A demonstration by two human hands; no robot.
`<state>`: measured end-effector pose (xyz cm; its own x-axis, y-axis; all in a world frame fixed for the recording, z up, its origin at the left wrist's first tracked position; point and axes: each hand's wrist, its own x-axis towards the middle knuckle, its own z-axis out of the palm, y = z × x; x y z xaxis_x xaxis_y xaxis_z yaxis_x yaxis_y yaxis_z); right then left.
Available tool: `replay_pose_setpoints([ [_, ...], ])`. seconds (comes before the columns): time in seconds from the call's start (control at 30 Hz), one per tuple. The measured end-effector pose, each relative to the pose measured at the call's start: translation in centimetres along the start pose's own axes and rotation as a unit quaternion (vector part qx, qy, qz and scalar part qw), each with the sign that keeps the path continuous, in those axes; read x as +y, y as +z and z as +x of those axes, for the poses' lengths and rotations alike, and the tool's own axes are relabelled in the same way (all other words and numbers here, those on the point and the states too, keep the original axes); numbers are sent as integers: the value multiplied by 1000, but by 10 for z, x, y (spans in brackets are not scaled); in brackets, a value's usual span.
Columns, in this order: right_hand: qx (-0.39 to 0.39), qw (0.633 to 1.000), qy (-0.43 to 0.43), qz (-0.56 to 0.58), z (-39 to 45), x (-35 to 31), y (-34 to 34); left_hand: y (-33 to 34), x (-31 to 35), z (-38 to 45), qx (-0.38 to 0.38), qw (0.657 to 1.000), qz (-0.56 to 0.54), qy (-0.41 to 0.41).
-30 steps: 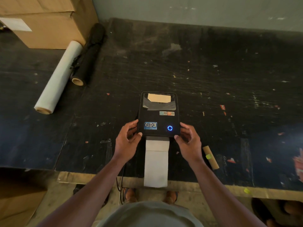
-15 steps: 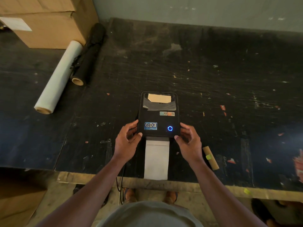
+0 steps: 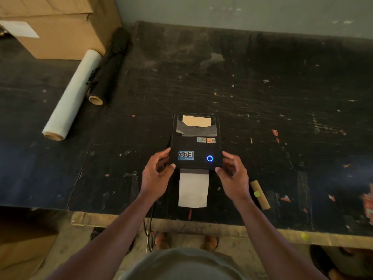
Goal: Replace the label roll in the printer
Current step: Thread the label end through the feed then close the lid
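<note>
A black label printer (image 3: pixel 195 145) sits on the dark table (image 3: pixel 262 98) with its lid closed and a blue ring light lit. Through its top window a label roll shows as a tan patch (image 3: pixel 196 120). A white label strip (image 3: pixel 193 189) sticks out of the front slot toward me. My left hand (image 3: pixel 156 175) grips the printer's front left corner. My right hand (image 3: pixel 234 175) holds the front right corner. An empty cardboard core (image 3: pixel 260 194) lies to the right of my right hand.
A white film roll (image 3: pixel 73 93) and a black film roll (image 3: pixel 110 69) lie at the far left beside a cardboard box (image 3: pixel 60 27). A cable (image 3: pixel 150 225) hangs over the table's front edge (image 3: pixel 222 227). A wall stands behind the table.
The white label strip has grown shorter, drawing back toward the printer's slot. Both hands stay at the front corners.
</note>
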<state>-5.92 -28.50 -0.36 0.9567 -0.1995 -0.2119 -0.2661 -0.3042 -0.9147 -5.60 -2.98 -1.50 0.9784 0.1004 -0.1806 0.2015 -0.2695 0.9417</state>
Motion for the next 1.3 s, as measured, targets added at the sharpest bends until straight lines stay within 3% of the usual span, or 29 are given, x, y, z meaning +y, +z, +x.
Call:
replay_pose_setpoints([
  [1.3, 0, 1000, 0, 12, 0, 2, 0, 1, -11, 4, -1, 1000, -24, 7],
])
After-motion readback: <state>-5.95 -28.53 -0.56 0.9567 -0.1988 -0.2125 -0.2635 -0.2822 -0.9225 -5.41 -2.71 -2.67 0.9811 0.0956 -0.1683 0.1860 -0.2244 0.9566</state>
